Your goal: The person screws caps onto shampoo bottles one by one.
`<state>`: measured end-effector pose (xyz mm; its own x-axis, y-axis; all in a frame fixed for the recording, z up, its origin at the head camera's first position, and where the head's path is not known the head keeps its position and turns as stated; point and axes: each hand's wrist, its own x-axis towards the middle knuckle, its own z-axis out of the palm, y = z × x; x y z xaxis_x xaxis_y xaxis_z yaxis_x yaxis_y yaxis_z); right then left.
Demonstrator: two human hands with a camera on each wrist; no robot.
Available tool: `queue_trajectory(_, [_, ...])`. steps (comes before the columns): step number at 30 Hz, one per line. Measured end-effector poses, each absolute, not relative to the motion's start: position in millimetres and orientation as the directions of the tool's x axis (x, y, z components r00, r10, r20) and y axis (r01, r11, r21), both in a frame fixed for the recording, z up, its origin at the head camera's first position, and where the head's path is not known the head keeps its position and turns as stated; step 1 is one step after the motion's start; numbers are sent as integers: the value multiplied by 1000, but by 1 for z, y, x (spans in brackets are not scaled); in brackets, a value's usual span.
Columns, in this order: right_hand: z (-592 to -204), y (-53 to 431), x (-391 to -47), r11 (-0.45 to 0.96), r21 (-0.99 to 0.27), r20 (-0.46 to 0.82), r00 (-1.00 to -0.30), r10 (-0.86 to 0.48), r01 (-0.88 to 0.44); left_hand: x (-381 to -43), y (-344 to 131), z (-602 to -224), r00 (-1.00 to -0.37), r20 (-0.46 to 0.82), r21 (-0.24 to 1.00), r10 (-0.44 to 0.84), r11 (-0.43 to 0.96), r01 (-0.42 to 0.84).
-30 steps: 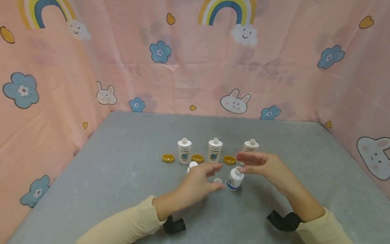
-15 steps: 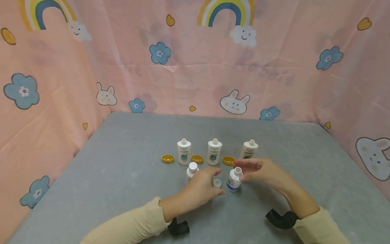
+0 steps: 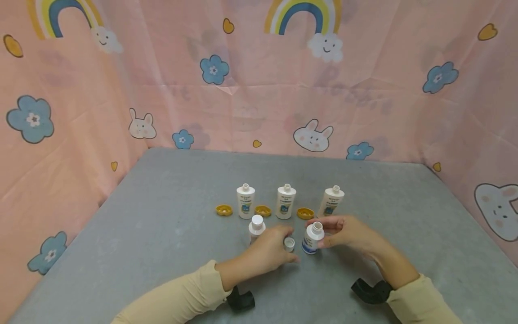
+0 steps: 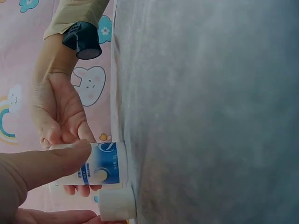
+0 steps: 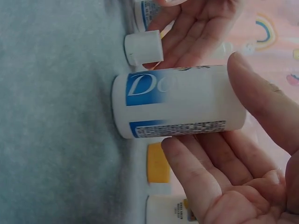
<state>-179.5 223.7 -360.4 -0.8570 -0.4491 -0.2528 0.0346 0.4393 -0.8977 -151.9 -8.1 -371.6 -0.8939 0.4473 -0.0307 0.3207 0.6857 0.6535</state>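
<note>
A small white bottle (image 3: 313,239) with a blue-marked label and an uncapped neck stands upright on the table. My right hand (image 3: 346,234) is around it, thumb along the near side and loosely straight fingers behind; in the right wrist view the bottle (image 5: 180,102) lies between the thumb (image 5: 261,100) and fingers. Left of it a loose white cap (image 3: 289,244) rests on the table, hollow side up. My left hand (image 3: 265,252) is beside the cap, thumb and fingers spread on either side. Its long fingers show behind the cap (image 5: 144,48).
Behind my left hand stands a second white bottle (image 3: 256,226), capped and partly hidden. Farther back are three larger white bottles, left (image 3: 245,202), middle (image 3: 286,202) and right (image 3: 332,200), all uncapped. Yellow caps (image 3: 224,210) lie beside them. A pink printed cloth (image 3: 243,103) encloses the grey table.
Both hands have come down: the left from above to around the loose cap, the right from above the bottle's neck to around its body. The bottles have not moved.
</note>
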Motion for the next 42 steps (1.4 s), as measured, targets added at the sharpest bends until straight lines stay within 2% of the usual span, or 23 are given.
queue_trajectory(16, [-367,225,-181,417,-908,-247,-845,-474,31,-152,-5,-375,-867,-17,581,498,711,396])
queue_trajectory(27, [-366,226,-179,421,-907,-208,-894,-397,24,-150,-7,-366,-870,-57,718,490,625,305])
queue_trajectory(33, [-352,220,-173,448,-894,-191,-923,-334,23,-150,-10,-349,-887,26,785,461,540,304])
queue_trajectory(42, [-319,211,-170,441,-897,-140,-922,-360,-36,-159,-30,-328,-893,155,871,422,367,325])
